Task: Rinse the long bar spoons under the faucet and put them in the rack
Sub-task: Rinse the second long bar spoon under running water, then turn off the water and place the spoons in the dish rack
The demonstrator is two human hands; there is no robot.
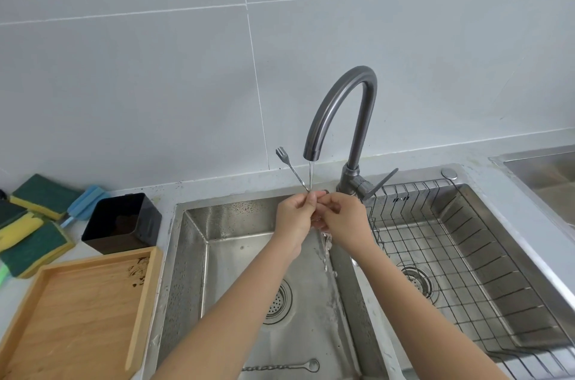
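Steel sink (186, 255), faucet (339, 109) running: left hand (294, 213) and right hand (345, 214) pinching 1 fork-ended spoon (291, 169) under stream; second spoon (280, 366) in basin; rack (466, 258) right.

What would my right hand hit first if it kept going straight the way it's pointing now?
Your right hand points left toward your left hand, so it would probably meet the bar spoon shaft both pinch under the faucet stream, then the left fingers. Depth is hard to judge.

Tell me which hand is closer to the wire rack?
Right. The right hand sits just beside the wire rack at its left edge; the left hand is farther left, over the left basin.
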